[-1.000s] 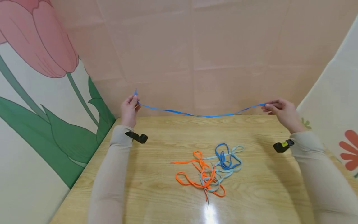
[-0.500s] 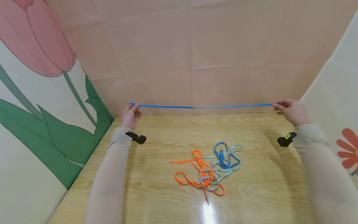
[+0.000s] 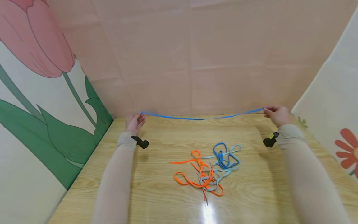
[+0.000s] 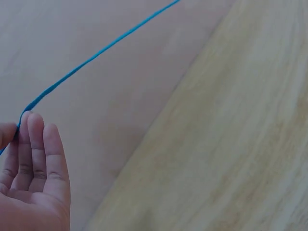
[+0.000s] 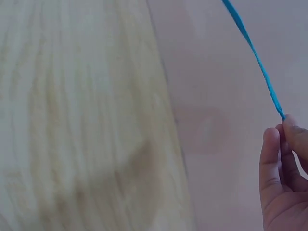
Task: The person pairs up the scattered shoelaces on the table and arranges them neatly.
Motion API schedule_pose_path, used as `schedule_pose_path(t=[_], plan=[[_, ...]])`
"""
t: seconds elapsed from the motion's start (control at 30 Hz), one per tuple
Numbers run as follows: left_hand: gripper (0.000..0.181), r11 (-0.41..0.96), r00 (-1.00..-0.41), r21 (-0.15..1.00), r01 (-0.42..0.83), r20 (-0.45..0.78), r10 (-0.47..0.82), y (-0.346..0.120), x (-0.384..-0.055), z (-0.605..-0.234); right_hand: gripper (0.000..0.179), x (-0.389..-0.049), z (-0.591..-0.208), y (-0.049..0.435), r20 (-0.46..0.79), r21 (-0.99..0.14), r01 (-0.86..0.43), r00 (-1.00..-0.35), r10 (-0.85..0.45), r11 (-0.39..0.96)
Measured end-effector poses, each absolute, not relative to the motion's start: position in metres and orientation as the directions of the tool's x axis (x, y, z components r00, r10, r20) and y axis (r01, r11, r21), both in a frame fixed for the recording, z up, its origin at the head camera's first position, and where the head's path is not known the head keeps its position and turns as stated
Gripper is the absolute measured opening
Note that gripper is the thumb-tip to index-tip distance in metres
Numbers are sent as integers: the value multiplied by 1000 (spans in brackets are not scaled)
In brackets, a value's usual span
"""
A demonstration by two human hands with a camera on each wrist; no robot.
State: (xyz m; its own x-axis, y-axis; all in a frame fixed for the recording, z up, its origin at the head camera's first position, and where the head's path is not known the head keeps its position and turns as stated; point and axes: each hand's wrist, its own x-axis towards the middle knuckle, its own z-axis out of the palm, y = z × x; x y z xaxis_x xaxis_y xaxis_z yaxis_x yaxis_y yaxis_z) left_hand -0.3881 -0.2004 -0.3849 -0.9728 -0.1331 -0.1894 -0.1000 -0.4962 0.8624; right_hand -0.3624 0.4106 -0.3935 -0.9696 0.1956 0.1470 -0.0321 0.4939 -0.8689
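A bright blue shoelace (image 3: pixel 193 119) hangs in a shallow sag between the two hands, above the far edge of the table. The left hand (image 3: pixel 135 122) pinches one end between thumb and fingertips, and a short tail sticks out past the thumb. At the other end, the right hand (image 3: pixel 277 115) pinches the lace with thumb and fingers. In the left wrist view the blue lace (image 4: pixel 96 55) runs up and away from the fingertips. The right wrist view shows the lace (image 5: pixel 260 65) slightly twisted near the pinch.
On the wooden table (image 3: pixel 156 199) lies a loose tangle: an orange shoelace (image 3: pixel 183 183), a pale blue-grey shoelace (image 3: pixel 223 178) and a darker blue shoelace (image 3: pixel 221 158). Behind stands a pinkish wall covering (image 3: pixel 190 56). Flower-printed panels (image 3: pixel 33 93) flank the table.
Both hands have come lower. The lace was pulled straight half a second ago and sags now, as the right hand has moved inward to the left. The tangle stays in place.
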Motion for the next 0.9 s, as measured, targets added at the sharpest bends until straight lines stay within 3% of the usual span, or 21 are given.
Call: schedule_pose_path(t=[0.27, 0.43, 0.53, 0.7, 0.9], plan=[[2, -515, -964, 853, -83, -199, -175, -196, -399, -412, 10, -367, -416, 404, 157, -948, -73, -954, 255, 310], [2, -515, -965, 855, -66, -185, -184, -193, -401, -418, 16, -368, -424, 404, 171, -948, -85, -949, 265, 308], [3, -495, -961, 865, -81, -199, -192, -187, -395, -415, 8, -367, -427, 405, 172, -943, -80, -948, 268, 323], [7, -452, -961, 884, -119, -217, -171, -183, -389, -413, 34, -366, -433, 405, 155, -926, -47, -952, 263, 376], [5, -420, -964, 896, -143, -222, -144, -187, -388, -417, 39, -365, -441, 402, 154, -885, -27, -959, 238, 464]])
